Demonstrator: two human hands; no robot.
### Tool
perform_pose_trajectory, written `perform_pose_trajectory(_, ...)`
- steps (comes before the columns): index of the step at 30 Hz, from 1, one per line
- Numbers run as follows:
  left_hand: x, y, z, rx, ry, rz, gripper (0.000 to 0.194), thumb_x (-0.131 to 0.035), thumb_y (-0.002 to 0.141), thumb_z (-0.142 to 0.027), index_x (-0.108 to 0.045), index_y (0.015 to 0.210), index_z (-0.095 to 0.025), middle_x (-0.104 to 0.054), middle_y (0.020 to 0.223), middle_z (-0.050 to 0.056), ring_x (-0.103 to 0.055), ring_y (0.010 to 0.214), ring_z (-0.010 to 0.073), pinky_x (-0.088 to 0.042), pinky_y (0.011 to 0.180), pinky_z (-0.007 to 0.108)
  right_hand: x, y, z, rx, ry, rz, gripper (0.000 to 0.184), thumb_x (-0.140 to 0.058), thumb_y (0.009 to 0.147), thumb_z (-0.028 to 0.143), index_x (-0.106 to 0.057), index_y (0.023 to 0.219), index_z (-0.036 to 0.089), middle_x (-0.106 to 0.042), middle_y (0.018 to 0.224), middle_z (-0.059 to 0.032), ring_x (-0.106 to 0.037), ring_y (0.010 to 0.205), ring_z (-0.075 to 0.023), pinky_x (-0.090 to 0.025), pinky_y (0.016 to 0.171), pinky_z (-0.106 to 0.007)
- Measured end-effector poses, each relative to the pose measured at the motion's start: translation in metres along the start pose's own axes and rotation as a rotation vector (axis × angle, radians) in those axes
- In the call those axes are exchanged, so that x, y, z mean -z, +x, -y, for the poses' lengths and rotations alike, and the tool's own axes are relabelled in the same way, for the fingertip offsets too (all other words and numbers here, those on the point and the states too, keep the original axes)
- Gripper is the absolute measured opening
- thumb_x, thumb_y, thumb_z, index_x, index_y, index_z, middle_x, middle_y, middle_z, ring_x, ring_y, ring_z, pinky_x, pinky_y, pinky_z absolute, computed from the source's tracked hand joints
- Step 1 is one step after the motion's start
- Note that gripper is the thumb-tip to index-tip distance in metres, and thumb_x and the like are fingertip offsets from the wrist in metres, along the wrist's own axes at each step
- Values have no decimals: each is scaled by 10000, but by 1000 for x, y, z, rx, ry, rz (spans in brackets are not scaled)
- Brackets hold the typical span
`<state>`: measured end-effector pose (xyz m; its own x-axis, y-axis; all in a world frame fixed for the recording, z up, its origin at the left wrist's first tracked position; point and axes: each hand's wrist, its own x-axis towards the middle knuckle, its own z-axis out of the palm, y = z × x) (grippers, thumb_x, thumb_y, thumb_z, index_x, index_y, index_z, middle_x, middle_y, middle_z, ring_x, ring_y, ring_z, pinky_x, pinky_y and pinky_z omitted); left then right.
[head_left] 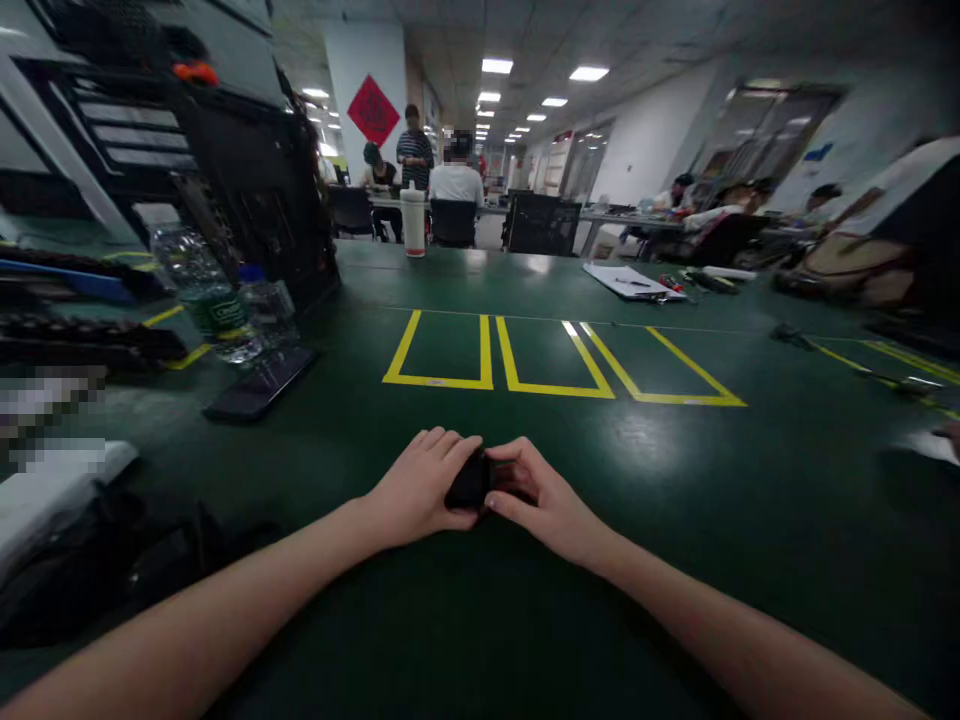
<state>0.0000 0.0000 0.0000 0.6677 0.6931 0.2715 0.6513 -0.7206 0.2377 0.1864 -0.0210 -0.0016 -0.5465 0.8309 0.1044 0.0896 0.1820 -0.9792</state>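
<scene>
A small black box-like object (469, 482) sits low over the green table, between my two hands. My left hand (421, 486) is wrapped round it from the left, fingers over the far side and thumb along the near side. From the right, my right hand (553, 508) pinches at its right end, with thumb and fingertips against the edge. The fingers cover much of the object, so its exact kind is not visible.
Yellow tape outlines (555, 390) lie beyond my hands on the green table (337, 450). At left are a water bottle (214, 290), a dark phone-like slab (259, 385) and black equipment (255, 170). A white cup (413, 220) and a clipboard (626, 282) stand farther back. People sit behind.
</scene>
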Motion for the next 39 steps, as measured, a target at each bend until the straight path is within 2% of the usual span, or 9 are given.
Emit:
perform_pose_trajectory(4,2,-2,1,3,-16,-5,638,-634,633,-338,-349,1175,-160,-499,1038,71,-447,913,228,-364,798,362,1,-1,1,48,4,-32,315,-568,744,162,-412,1011,225,-448,1039,-23,-510,979,-146,-446,851,-324)
perform_pose_trajectory(9,3,-2,0,1,-57,-7,606,-618,667,-359,-347,1177,-174,-498,1038,58,-453,908,213,-370,796,346,1,0,3,-18,53,-39,188,-496,804,226,-426,979,223,-506,956,-14,-541,901,-136,-474,775,-307)
perform_pose_trajectory(15,3,-3,0,9,-71,-1,603,-619,671,-355,-344,1179,-184,-495,1048,56,-455,911,214,-376,795,352,1,0,5,-61,6,-47,269,-508,796,241,-428,1052,218,-498,1043,-39,-519,975,-163,-453,841,-351)
perform_pose_trajectory(18,4,-3,0,11,-62,0,610,-628,662,-347,-346,1175,-174,-497,1039,58,-454,905,213,-376,792,350,1,-1,5,-28,0,-13,288,-527,781,211,-417,1047,225,-487,1041,-32,-531,958,-156,-466,830,-348)
perform_pose_trajectory(22,5,-4,0,0,-51,2,617,-636,653,-333,-349,1172,-162,-496,1041,62,-451,908,214,-374,796,351,1,-2,3,34,-61,-36,365,-577,733,153,-412,1048,235,-423,1089,-29,-505,1001,-152,-447,874,-336)
perform_pose_trajectory(25,6,-4,-1,-3,-56,-2,602,-623,667,-338,-347,1174,-169,-497,1041,61,-455,906,214,-375,794,354,1,-1,2,38,-20,-49,296,-554,755,182,-429,1019,231,-417,1076,-26,-516,977,-146,-468,839,-320)
perform_pose_trajectory(28,5,-4,-1,0,-65,-3,586,-608,681,-357,-348,1174,-176,-497,1041,63,-458,903,215,-377,788,354,0,0,3,-8,38,-49,219,-512,789,208,-428,990,229,-476,989,-12,-549,907,-134,-493,770,-303)
perform_pose_trajectory(33,3,-3,0,4,-64,-4,595,-612,672,-361,-352,1172,-174,-500,1028,64,-456,890,215,-377,777,348,0,1,8,-76,5,-47,281,-527,783,224,-409,1038,223,-508,1011,-27,-538,945,-151,-471,819,-330)
perform_pose_trajectory(39,2,-4,1,-1,-66,-3,615,-622,662,-343,-341,1182,-172,-493,1042,63,-448,908,215,-368,798,352,1,-1,8,-23,-49,4,279,-518,784,210,-413,1042,222,-487,1034,-30,-527,964,-150,-460,838,-333)
